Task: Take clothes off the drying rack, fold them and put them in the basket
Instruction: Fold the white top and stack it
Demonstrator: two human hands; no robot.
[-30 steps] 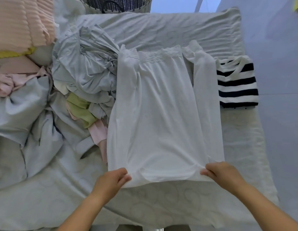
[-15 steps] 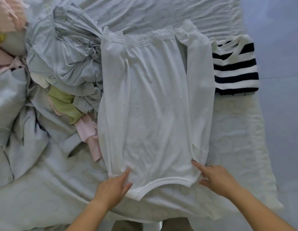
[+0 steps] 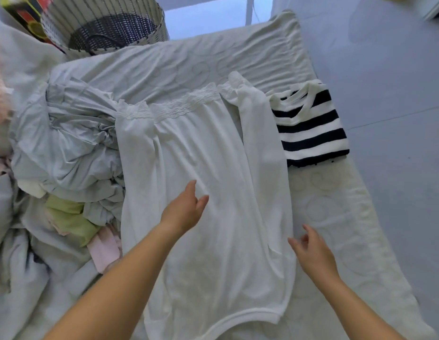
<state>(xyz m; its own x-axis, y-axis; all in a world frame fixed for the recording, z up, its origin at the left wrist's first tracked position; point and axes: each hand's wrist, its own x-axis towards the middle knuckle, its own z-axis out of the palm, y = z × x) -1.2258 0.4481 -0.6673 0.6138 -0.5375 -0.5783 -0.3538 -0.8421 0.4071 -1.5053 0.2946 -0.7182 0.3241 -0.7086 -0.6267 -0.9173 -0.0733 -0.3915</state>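
Note:
A white long-sleeved top [image 3: 203, 155] with a lace neckline lies flat on the bed, both sleeves laid down along its sides, hem towards me. My left hand [image 3: 185, 211] is over the middle of the top with fingers relaxed and holds nothing. My right hand [image 3: 311, 251] is beside the top's right sleeve, fingers loosely spread, gripping nothing. A folded black-and-white striped top [image 3: 311, 128] lies to the right of the white one. The woven basket [image 3: 66, 28] stands beyond the bed at the upper left.
A heap of unfolded grey, green and pink clothes [image 3: 63, 153] fills the bed's left side. The bed's pale quilted cover [image 3: 336, 217] ends at the right, with grey floor [image 3: 397, 94] beyond it.
Both hands have let go of the hem of the white top. My left hand moved up over its middle and my right hand moved to its right sleeve. The view tilted up to the basket.

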